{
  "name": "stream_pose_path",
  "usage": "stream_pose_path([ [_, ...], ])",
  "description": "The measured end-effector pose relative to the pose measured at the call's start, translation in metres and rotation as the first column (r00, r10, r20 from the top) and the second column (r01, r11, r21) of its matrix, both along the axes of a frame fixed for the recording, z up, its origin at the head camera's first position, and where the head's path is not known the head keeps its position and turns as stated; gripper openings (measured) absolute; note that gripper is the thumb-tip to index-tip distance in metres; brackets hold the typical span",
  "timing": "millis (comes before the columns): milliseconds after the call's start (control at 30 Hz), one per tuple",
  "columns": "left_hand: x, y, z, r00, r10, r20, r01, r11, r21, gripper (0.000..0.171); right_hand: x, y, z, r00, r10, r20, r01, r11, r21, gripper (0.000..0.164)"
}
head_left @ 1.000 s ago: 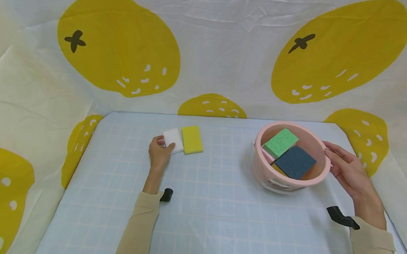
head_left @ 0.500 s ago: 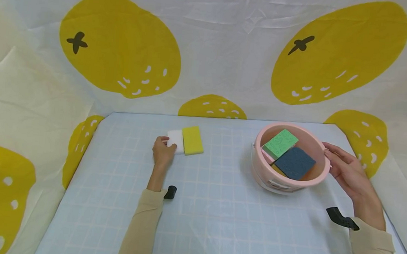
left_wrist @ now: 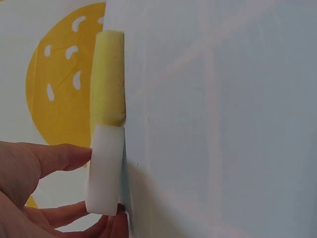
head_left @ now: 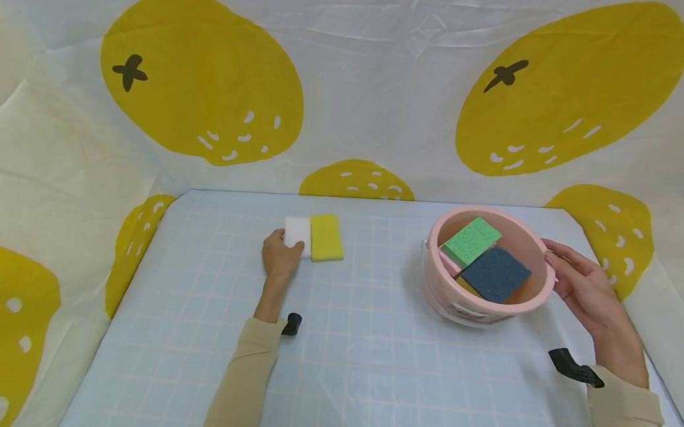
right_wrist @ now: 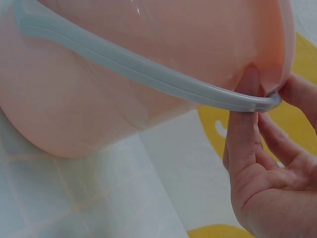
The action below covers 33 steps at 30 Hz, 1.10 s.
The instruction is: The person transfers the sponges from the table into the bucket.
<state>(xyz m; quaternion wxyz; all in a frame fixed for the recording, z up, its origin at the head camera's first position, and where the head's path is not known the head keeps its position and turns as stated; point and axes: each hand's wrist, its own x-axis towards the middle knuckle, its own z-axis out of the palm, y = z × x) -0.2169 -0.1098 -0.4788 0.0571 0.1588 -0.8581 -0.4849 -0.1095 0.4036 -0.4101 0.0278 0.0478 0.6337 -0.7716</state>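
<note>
My left hand (head_left: 281,259) pinches a white sponge (head_left: 298,229) between thumb and fingers at the back of the table. The sponge lies flat, its right side against a yellow sponge (head_left: 327,237). In the left wrist view the white sponge (left_wrist: 105,168) and the yellow sponge (left_wrist: 108,79) meet end to end, with the thumb on the white one's upper face. On the right, my right hand (head_left: 592,294) holds the rim of a pink bucket (head_left: 446,290). Thumb and fingers pinch the bucket's edge beside the pale handle (right_wrist: 148,72) in the right wrist view.
Inside the bucket lie a green sponge (head_left: 471,241), a dark blue scouring pad (head_left: 496,274) and partly hidden pink and brownish pieces. A pale blue checked cloth (head_left: 362,347) covers the table. Behind it rises a white backdrop (head_left: 381,84) printed with yellow fruit.
My left hand has slid the white sponge to the right and straightened it against the yellow one, which has shifted slightly right. My right hand and the bucket stay put.
</note>
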Motion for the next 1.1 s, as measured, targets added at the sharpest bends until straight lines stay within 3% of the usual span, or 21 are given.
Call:
stream_pose_path([
  [200,0.002,-0.001,0.009,0.999,0.031,0.021,-0.033,0.997,0.065,0.046,0.0,0.0,0.0,1.0,0.006,0.009,-0.006,1.0,0.023,0.034],
  [767,0.002,-0.01,0.038,1.0,-0.007,0.006,0.006,0.99,0.143,0.038,0.0,0.001,0.002,1.0,-0.009,0.029,0.007,0.998,0.063,0.034],
  [1100,-0.001,0.005,0.058,0.996,-0.068,-0.06,0.079,0.972,0.222,0.037,0.001,0.001,0.002,1.0,-0.009,0.029,0.008,0.999,0.044,0.034],
])
